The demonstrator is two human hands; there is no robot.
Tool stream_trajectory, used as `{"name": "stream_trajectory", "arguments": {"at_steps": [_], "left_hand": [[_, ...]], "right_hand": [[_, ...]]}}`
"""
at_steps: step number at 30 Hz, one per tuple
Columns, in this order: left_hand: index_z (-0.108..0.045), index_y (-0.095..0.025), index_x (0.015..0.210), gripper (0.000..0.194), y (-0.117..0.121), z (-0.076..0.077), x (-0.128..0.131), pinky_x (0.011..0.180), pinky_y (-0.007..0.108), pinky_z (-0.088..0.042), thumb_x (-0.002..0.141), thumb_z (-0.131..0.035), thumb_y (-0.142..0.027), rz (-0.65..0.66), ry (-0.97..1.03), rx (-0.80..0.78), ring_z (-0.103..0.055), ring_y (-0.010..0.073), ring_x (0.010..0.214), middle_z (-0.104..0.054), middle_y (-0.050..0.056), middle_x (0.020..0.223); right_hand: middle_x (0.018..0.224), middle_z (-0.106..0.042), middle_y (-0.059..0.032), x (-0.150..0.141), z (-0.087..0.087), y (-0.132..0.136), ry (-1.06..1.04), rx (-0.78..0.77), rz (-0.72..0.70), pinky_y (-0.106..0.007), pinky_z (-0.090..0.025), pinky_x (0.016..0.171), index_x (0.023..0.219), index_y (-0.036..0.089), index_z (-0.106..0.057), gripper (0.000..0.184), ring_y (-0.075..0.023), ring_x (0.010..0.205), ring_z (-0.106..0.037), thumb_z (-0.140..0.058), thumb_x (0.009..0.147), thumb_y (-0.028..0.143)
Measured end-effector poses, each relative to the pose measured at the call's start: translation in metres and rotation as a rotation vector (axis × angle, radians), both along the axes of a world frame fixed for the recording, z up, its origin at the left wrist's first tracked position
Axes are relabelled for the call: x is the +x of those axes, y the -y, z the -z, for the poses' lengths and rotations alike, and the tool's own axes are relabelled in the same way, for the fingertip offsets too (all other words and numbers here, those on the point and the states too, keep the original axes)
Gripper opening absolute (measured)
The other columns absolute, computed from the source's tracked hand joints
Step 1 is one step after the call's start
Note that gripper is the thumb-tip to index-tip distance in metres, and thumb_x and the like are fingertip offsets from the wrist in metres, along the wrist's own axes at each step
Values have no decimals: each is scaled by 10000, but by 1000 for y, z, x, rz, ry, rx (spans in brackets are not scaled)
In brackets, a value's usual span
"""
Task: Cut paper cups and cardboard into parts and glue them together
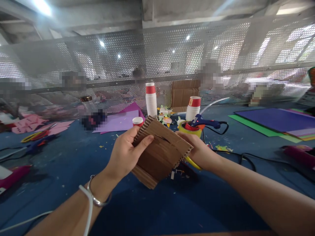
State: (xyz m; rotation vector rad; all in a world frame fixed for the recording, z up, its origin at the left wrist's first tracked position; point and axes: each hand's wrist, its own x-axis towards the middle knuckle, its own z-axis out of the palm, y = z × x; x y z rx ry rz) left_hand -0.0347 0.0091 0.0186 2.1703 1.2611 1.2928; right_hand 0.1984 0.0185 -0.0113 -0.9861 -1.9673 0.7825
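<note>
A folded piece of brown corrugated cardboard [159,152] is tilted in front of me, with a short dark slit in its upper face. My left hand [125,152] grips its left edge, thumb pressed flat on top and fingers underneath. Behind the right edge, my right hand [197,149] is closed, its fingers mostly hidden by the cardboard. Below that hand a yellow handle [193,163] sticks out, looking like that of scissors; the blades are hidden or cannot be told from the slit.
Behind the cardboard stand stacked paper cups [151,103], a second cup stack [193,109], a tape roll [188,129] and a blue glue gun [206,123] with a trailing cord. Coloured sheets [275,121] lie right, purple paper [120,121] left. A perforated metal screen [167,55] closes the back.
</note>
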Motion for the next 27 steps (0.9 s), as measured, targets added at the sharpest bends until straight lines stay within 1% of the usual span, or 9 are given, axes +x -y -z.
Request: {"name": "stream_trajectory", "arguments": {"at_steps": [3, 6, 9, 13, 15, 18, 20, 23, 27], "left_hand": [[-666, -222, 918, 234, -1, 4, 1, 643, 313, -461, 895, -630, -452, 25, 5, -16, -601, 165, 719, -704, -9, 798], [-668, -222, 932, 240, -2, 6, 2, 645, 318, -470, 899, -623, -455, 59, 5, -47, -616, 172, 731, -715, -4, 809], [-670, -220, 931, 257, -3, 6, 2, 634, 318, -479, 899, -616, -470, 55, -4, -65, -630, 178, 730, -722, 2, 817], [-675, -216, 950, 283, -1, 1, 0, 623, 312, -501, 898, -609, -486, 66, -25, -99, -652, 188, 743, -740, 13, 854], [-674, -213, 945, 283, 0, -1, -1, 612, 305, -501, 903, -601, -483, 63, -51, -91, -653, 184, 729, -740, 13, 841], [-664, -215, 945, 266, 1, -3, -1, 613, 295, -499, 912, -594, -470, 47, -84, -63, -653, 177, 732, -738, 7, 842], [-657, -211, 928, 265, 2, -3, 0, 602, 293, -497, 912, -593, -468, 50, -97, -55, -647, 175, 723, -729, 6, 825], [-653, -207, 902, 262, 2, -2, 2, 584, 291, -496, 908, -597, -463, 74, -108, -67, -634, 170, 699, -713, 4, 792], [-655, -219, 982, 216, 2, -2, 5, 675, 288, -518, 926, -591, -418, 104, -98, -71, -648, 163, 781, -734, 1, 898]], "right_hand": [[735, -683, -28, 1, 3, -2, 12, -1, -14, -333, -525, 776, 757, 199, -583, 9, -218, 799, -652, -576, 762, 200], [755, -707, -41, 2, 6, -3, 35, 2, -26, -338, -525, 798, 774, 189, -606, 52, -230, 824, -674, -555, 767, 184], [830, -743, -69, 3, 5, -2, 80, -4, -32, -320, -525, 731, 873, 161, -668, 175, -245, 826, -698, -547, 747, 152], [916, -770, -108, 2, 1, 1, 180, -36, 56, -286, -481, 591, 968, 143, -719, 289, -257, 784, -708, -542, 740, 140], [920, -776, -105, 2, 0, 1, 212, -43, 90, -274, -461, 565, 953, 149, -731, 285, -252, 771, -707, -536, 745, 135], [892, -781, -85, 2, 2, -1, 207, -12, 83, -260, -445, 564, 856, 157, -727, 219, -234, 755, -705, -538, 748, 133], [872, -780, -74, 3, 4, -2, 189, 29, 50, -257, -441, 572, 825, 156, -716, 186, -223, 741, -701, -548, 748, 138], [881, -777, -61, 3, 6, -3, 163, 69, -18, -255, -447, 589, 871, 155, -714, 200, -208, 735, -693, -555, 750, 141], [839, -764, -61, 3, 8, -4, 156, 59, 12, -258, -454, 592, 811, 157, -699, 159, -204, 719, -678, -551, 753, 151]]}}
